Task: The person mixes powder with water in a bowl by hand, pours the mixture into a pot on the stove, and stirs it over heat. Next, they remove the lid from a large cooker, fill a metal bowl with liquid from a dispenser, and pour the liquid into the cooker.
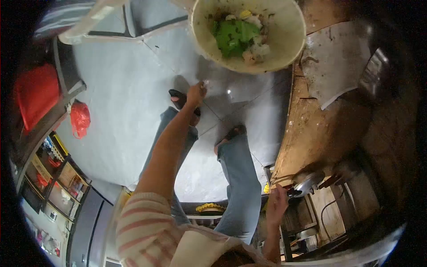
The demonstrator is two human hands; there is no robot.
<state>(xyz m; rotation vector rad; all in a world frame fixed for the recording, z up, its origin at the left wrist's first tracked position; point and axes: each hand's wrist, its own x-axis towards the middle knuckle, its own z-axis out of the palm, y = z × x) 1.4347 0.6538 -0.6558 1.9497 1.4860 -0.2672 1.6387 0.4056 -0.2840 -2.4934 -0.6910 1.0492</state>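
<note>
Pale grey floor tiles (pixel 115 102) spread broadly left of the legs in blue denim jeans (pixel 242 187), giving the left side the most room, while on the right a worn brown countertop (pixel 307 129) limits the space with its long, slanting edge. The left hand (pixel 196 94) hangs over the floor beside a black open slipper (pixel 178 99), its fingers curled inward; whether they pinch anything cannot be told. The right hand (pixel 277 204) is raised near the countertop's lower end, fingers bent, just beside a round silvery metal utensil with a black handle (pixel 308 183); contact and grip cannot be made out. That utensil lies toward the lower right, shiny and partly blurred. At the top, a cream round plastic bucket (pixel 284 49) shows green leaves (pixel 235 38) and pale scraps (pixel 258 50) inside.
</note>
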